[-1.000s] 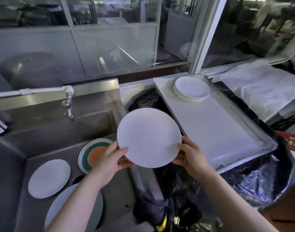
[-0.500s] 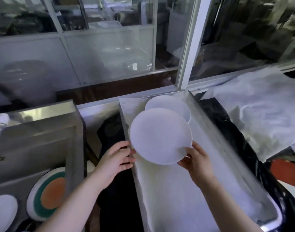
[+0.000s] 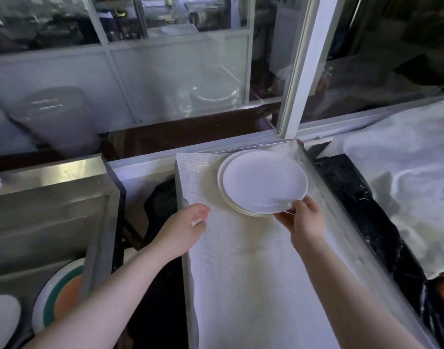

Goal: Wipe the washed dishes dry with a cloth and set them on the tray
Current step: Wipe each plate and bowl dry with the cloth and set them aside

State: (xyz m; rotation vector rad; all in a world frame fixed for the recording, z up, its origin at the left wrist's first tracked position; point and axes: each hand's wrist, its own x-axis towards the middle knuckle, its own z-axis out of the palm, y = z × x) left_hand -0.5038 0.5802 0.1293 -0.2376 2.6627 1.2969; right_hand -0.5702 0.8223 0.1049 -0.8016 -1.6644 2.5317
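Observation:
A white plate (image 3: 263, 180) lies on top of a stack of white plates (image 3: 224, 195) at the far end of the tray (image 3: 346, 222), which is lined with a white cloth (image 3: 241, 260). My right hand (image 3: 305, 220) pinches the near rim of the top plate. My left hand (image 3: 184, 230) hovers over the cloth's left edge, fingers relaxed, holding nothing. In the sink (image 3: 52, 222) at the left lie a plate with a green and orange centre (image 3: 57, 295) and a white plate (image 3: 1, 321).
A steel sink wall (image 3: 107, 222) separates the sink from the tray. Black plastic (image 3: 362, 210) and a white sheet (image 3: 404, 177) lie right of the tray. A glass window with a white post (image 3: 304, 69) stands right behind the tray.
The plate went from mid-air over the sink gap onto the stack at the tray's far end. My left hand let go of it and drew back.

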